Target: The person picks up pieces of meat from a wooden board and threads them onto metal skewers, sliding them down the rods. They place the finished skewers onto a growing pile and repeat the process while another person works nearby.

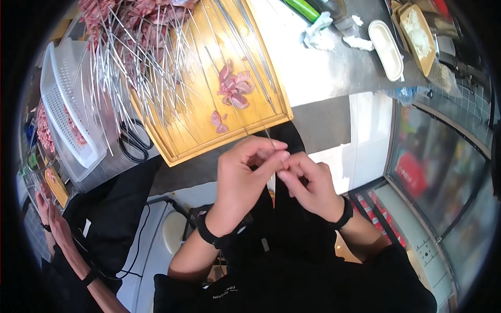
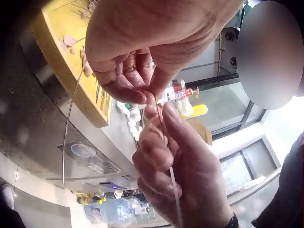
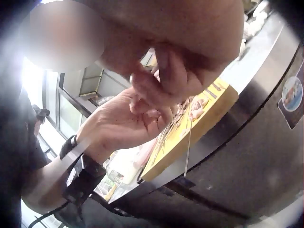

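Note:
Both hands meet just in front of the wooden tray. My left hand and right hand bring their fingertips together, pinching a thin metal skewer. In the left wrist view, that skewer runs down across the right palm. I cannot tell whether a piece of meat is between the fingertips, as the fingers cover that spot. Pieces of raw meat lie on the tray close by. Another skewer sticks out over the tray's near edge.
Many skewers and a heap of raw meat fill the tray's far left. Black-handled scissors and a white perforated basket are left of it. A white dish stands right. Another person's arm shows at left.

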Tool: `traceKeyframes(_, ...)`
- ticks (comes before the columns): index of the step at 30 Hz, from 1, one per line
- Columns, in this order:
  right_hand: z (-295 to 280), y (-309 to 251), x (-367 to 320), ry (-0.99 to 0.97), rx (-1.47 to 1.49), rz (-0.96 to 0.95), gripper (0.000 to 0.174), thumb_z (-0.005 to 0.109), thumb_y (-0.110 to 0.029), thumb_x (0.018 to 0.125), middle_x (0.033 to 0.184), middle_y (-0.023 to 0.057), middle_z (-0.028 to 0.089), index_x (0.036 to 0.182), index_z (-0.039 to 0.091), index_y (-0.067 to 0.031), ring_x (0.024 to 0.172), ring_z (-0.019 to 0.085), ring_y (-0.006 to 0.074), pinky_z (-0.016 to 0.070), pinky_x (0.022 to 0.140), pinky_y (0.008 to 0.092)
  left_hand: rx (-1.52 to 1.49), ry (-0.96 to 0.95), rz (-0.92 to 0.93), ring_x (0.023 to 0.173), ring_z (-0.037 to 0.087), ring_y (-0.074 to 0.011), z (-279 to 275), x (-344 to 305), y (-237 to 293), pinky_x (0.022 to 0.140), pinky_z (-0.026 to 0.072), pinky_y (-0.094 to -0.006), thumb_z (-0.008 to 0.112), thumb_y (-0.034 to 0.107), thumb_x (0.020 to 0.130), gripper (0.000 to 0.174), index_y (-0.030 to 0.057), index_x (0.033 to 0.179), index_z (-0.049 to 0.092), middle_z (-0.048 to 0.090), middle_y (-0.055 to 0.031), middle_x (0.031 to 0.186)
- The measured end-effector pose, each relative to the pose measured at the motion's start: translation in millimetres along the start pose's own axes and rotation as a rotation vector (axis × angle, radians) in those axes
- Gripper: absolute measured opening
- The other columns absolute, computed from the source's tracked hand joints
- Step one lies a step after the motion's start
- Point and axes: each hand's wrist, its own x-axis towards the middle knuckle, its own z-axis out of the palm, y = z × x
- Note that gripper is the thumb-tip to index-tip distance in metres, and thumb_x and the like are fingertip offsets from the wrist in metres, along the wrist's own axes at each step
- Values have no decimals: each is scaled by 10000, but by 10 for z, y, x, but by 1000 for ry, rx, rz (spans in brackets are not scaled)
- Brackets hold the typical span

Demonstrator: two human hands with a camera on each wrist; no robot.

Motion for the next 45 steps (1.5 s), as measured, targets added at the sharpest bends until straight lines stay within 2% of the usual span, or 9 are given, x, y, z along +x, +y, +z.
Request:
traceKeyframes(2,33,52,-7,61,4,3,125,657,-48,970,607,44,552,1092,630,-51,480,522,117,397,498,266,144,116,58,624,586,-75,-62,43,-74,701,521,-258,758,23,891,99,-8,980,730,683,-51,818)
traceKeyframes(6,118,146,-77,195,11,121,168,633,-23,971,535,33,494,1135,658,-49,453,485,111,368,483,261,881,293,672,828,638,-279,-310,319,59,820,511,-368,747,-17,840,142,6,975,708,642,-112,939)
traceKeyframes(10,158,248,-157,214,-97,23,154,654,-29,952,521,35,507,1101,679,-60,421,505,108,374,453,267,1055,164,788,958,616,-296,-443,585,81,815,510,-385,743,-19,819,180,13,991,700,641,-96,1014)
traceKeyframes(18,251,291,-180,211,-123,1,102,674,-27,914,513,36,510,1007,664,-66,417,552,149,412,435,284,1140,145,750,857,644,-322,-434,726,56,748,530,-399,758,28,841,127,16,937,677,625,-111,959)
traceKeyframes(20,270,296,-153,210,-116,3,96,673,-28,913,514,37,511,1001,657,-64,418,555,152,414,435,285,1147,167,757,721,632,-199,-450,731,36,658,508,-316,775,36,857,130,34,965,703,643,-76,923)
traceKeyframes(24,259,272,-120,171,-140,9,98,669,-31,913,533,48,534,998,631,-59,435,583,164,428,441,284,1147,142,753,715,628,-181,-468,720,58,646,501,-304,765,25,864,128,33,973,698,641,-75,921)
traceKeyframes(39,236,-9,78,130,-214,77,94,643,-37,895,633,95,622,947,566,-55,527,657,275,492,484,352,1139,148,717,890,642,-318,-464,700,-30,767,534,-397,731,-24,814,159,25,950,664,633,-117,978)
traceKeyframes(41,301,20,143,151,-205,64,98,645,-40,893,635,92,624,946,564,-58,528,656,276,491,482,355,1162,171,730,682,610,-182,-472,694,-40,633,507,-305,729,-42,848,137,13,956,667,646,-83,975)
traceKeyframes(45,410,166,282,227,-178,2,105,657,-71,920,601,82,612,998,587,-65,508,648,265,482,468,356,1165,155,761,670,600,-164,-442,706,28,622,501,-295,737,-40,846,154,16,974,674,647,-79,970)
